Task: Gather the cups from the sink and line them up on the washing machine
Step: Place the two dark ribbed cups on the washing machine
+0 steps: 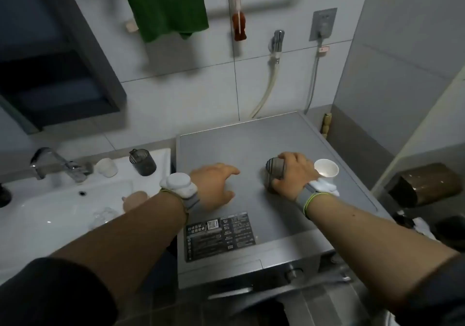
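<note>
My right hand (293, 174) is closed around a grey-brown cup (274, 172) standing on the grey top of the washing machine (226, 147). A white cup (326, 168) stands upright just to the right of that hand. My left hand (216, 187) hovers with fingers apart over the machine's left part and holds nothing. In the white sink (45, 215) on the left lie a beige cup (134, 200) and a clear glass cup (103, 216), partly hidden by my left forearm.
On the sink's back ledge stand a dark translucent cup (143, 162) and a white cup (107, 167) beside the chrome tap (57, 164). A label sticker (219, 235) sits on the machine's front. A green towel (166, 3) hangs on the wall; hoses run behind the machine.
</note>
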Demonstrator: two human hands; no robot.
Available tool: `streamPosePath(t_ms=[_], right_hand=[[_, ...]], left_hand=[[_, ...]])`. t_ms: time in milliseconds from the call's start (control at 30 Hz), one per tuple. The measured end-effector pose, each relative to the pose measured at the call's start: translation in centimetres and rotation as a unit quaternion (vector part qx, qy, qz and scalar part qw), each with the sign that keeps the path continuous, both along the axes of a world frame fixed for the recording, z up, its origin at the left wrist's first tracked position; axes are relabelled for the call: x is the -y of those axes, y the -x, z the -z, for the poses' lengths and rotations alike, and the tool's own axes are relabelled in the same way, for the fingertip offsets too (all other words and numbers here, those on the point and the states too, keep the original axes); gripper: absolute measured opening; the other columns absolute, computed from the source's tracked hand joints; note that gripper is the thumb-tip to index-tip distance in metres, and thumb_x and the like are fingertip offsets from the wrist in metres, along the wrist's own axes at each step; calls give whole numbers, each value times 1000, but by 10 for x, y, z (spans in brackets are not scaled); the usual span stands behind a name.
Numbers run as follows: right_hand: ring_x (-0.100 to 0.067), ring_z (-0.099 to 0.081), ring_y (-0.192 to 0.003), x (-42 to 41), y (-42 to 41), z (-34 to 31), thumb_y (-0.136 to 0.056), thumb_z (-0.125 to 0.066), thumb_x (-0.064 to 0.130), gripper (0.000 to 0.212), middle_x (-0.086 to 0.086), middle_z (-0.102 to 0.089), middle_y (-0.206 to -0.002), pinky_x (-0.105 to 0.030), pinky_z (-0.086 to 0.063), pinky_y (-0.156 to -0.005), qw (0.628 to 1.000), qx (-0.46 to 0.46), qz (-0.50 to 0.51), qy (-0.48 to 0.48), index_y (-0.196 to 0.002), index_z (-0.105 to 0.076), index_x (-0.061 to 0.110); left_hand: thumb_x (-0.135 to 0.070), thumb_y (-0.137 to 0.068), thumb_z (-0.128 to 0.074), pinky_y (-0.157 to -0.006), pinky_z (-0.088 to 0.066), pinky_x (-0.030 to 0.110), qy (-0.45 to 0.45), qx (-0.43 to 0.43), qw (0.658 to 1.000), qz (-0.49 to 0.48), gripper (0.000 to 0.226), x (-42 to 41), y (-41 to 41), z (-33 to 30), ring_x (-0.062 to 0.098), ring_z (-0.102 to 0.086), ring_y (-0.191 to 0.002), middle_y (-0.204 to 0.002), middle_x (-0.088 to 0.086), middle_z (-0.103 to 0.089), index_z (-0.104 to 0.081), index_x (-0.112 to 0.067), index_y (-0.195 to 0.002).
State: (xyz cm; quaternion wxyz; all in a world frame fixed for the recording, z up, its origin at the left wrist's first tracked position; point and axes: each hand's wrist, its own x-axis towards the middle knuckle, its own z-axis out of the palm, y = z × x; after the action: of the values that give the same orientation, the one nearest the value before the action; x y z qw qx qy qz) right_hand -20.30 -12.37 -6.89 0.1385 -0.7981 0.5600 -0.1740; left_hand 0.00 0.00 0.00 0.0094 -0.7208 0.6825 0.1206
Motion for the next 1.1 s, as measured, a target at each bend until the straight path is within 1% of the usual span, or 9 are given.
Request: streamPosePath(t_ms=[67, 167, 267, 333, 500, 700, 800, 1000, 1100], right_hand=[[-29, -52, -119, 12, -8, -2, -69, -68, 44, 73, -2, -51, -136, -35, -42, -99, 999, -5, -5, -39, -137, -44, 32], [-31, -52, -123, 23, -18, 0, -75, -74, 35, 80, -7, -53, -137, -35, -41, -103, 993, -35, -5, -109, -145, -37, 22], [-34, -53, -124, 40, -22, 3, -78, -76, 39, 86, -11, -50, -140, -38, -45, -102, 985, -48, -64, -156, -148, -32, 18], [-34, -53, -124, 46, -29, 3, -76, -76, 43, 88, -10, -49, -140, -39, -45, -101, 984, -47, -88, -147, -148, -32, 19], [-31, -53, -126, 47, -68, -2, -71, -79, 54, 99, -8, -50, -143, -42, -46, -103, 971, 11, -167, -173, -149, -29, 21], [-29, -57, -122, 41, -133, -1, -68, -81, 54, 98, -7, -55, -138, -42, -48, -101, 961, 55, -208, -172, -147, -32, 22], [-29, -58, -120, 43, -170, 1, -67, -80, 55, 96, -6, -56, -136, -42, -49, -99, 963, 54, -210, -160, -145, -34, 23], [-30, -61, -112, 51, -242, 17, -66, -71, 60, 86, -4, -60, -127, -38, -50, -95, 977, 48, -169, -123, -138, -39, 27], [-28, -62, -110, 58, -269, 23, -59, -66, 67, 90, -3, -60, -125, -35, -50, -93, 979, 44, -157, -123, -135, -37, 30]], left_hand=[[-46, -88, -59, -108, -39, 40, -10, 5, 1000, -18, 61, 14, -2, 6, 21, -45, -134, -151, -8, -41, -36, -39, -145], [-44, -89, -61, -109, -39, 40, -26, 13, 999, -34, 64, 22, -5, 21, 21, -44, -135, -153, -7, -39, -34, -38, -147], [-45, -89, -61, -110, -37, 39, -30, 8, 998, -48, 67, 36, -8, 31, 22, -42, -137, -154, -6, -37, -30, -38, -149], [-47, -89, -61, -109, -36, 37, -39, 2, 998, -56, 70, 40, -11, 39, 23, -41, -137, -155, -6, -36, -27, -38, -150], [-52, -84, -60, -106, -38, 37, -32, 9, 995, -89, 75, 41, -29, 50, 22, -45, -134, -154, -8, -39, -23, -42, -149], [-56, -78, -58, -100, -41, 32, -24, -21, 990, -134, 80, 38, -70, 53, 22, -52, -128, -148, -5, -47, -22, -39, -148], [-54, -82, -59, -98, -39, 27, -20, -28, 990, -138, 79, 35, -103, 58, 21, -52, -128, -148, -5, -46, -22, -36, -150], [-53, -87, -59, -105, -37, 30, -53, -41, 983, -169, 80, 40, -185, 77, 23, -45, -134, -154, -2, -38, -21, -30, -153], [-49, -86, -60, -90, -44, 29, -44, -47, 982, -177, 65, 42, -227, 88, 26, -56, -120, -141, 3, -51, -37, -27, -143]])
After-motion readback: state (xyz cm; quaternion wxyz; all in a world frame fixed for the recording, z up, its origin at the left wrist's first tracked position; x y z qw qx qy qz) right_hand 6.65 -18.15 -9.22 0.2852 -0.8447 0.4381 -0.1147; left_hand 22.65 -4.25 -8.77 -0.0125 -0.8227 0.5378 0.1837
